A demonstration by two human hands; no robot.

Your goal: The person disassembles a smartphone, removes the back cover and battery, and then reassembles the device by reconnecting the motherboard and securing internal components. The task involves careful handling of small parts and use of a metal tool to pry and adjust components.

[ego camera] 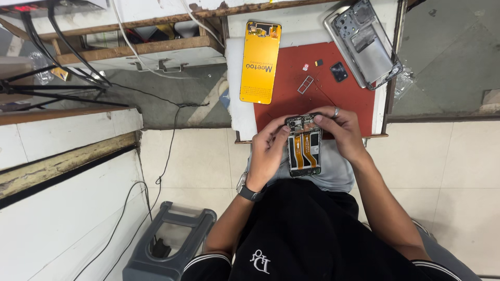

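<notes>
Centrally in the head view, an opened smartphone chassis with orange flex cables and exposed boards (pixel 303 147) is held upright between both hands, just below the lower edge of the red rectangular work mat (pixel 291 88). The left hand (pixel 268 151) is closed around the chassis's left edge, with a dark wristwatch (pixel 249 191) seen on that wrist. The right hand (pixel 341 132) is closed on the upper right corner of the chassis, its fingertips pressed onto the top section; a silver ring is worn on one finger.

On the mat, toward the upper centre of the frame, a yellow rectangular battery pack (pixel 260 61) is laid lengthwise, partly over the mat's left border. A small metal card tray (pixel 305 84) is noted near the mat's middle, and a small black square camera part (pixel 338 71) lies to its right. A grey metallic phone back frame (pixel 363 41) is placed at an angle in the upper right, overlapping the mat's corner.

At lower left, a grey plastic stool (pixel 172 244) is seen on the tiled floor, with black cables (pixel 156 182) trailing beside it.
</notes>
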